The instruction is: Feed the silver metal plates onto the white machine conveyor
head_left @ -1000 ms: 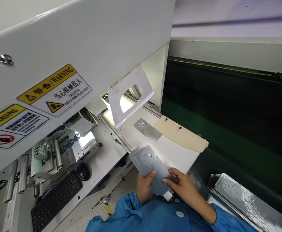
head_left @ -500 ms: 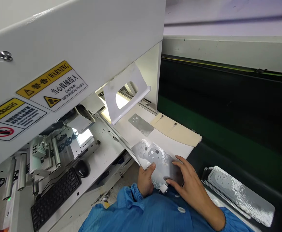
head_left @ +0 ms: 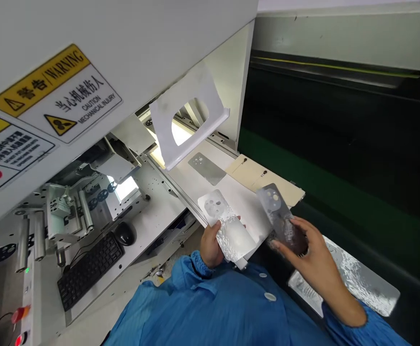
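Observation:
My left hand (head_left: 211, 246) is closed on the edge of a silver phone back panel (head_left: 233, 233), its thumb on top and fingertips showing past the far edge. This panel has a round camera area with holes and a wrinkled, shiny film. In my right hand (head_left: 316, 257) is a darker phone back panel (head_left: 277, 211), gripped by its edges between thumb and fingers and tilted. Another grey phone back panel (head_left: 207, 169) lies on the white plate (head_left: 251, 206) ahead of both hands. Shiny panels (head_left: 368, 278) rest on the dark surface at right, partly behind my right forearm.
A white machine cover (head_left: 181, 43) with warning labels hangs over the left side. Beneath its edge is a white bracket (head_left: 199, 139) with an opening. A keyboard (head_left: 89, 266) and mouse (head_left: 125, 233) sit at left. A dark green belt (head_left: 339, 178) runs along the right.
The two panels, overlapping before, are now apart. My right hand has moved right and lifted its panel off the one in my left hand. The view has shifted slightly.

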Demonstrator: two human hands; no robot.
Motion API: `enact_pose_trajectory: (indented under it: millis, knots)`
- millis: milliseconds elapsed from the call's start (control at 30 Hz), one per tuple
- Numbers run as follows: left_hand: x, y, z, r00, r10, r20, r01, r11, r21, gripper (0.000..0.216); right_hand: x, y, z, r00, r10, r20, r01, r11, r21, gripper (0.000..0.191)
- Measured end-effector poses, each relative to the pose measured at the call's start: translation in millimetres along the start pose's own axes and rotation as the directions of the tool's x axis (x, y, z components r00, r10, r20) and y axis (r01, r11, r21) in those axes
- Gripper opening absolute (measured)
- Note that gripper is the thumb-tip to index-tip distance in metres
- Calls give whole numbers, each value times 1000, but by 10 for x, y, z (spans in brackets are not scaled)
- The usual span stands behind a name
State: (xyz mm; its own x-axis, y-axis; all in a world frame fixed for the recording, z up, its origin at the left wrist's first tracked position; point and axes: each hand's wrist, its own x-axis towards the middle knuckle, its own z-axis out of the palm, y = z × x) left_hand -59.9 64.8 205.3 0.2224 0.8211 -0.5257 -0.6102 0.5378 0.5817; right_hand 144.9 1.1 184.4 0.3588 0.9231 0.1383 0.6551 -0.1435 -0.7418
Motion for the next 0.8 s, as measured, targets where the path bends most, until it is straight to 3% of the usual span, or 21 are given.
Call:
enact_pose_trajectory:
  millis: [133,200,400,533,800]
  knots:
    - [26,31,-43,989,85,-124,-80,996,45,66,40,19,-111,984,176,23,-178,981,76,64]
    - [41,29,-79,981,111,-161,-104,993,54,64,39,12,-106,982,189,32,-190,979,79,63]
    - [65,34,-232,948,133,-290,-128,991,35,59,29,85,95,998,-41,48,45,994,-95,59]
    - [60,43,-321,929,127,-347,-123,992,35,52,58,102,291,965,-242,100,259,942,-216,52]
    - [11,61,-276,931,80,-356,-68,997,44,57,206,-45,485,932,-286,225,344,894,-288,45]
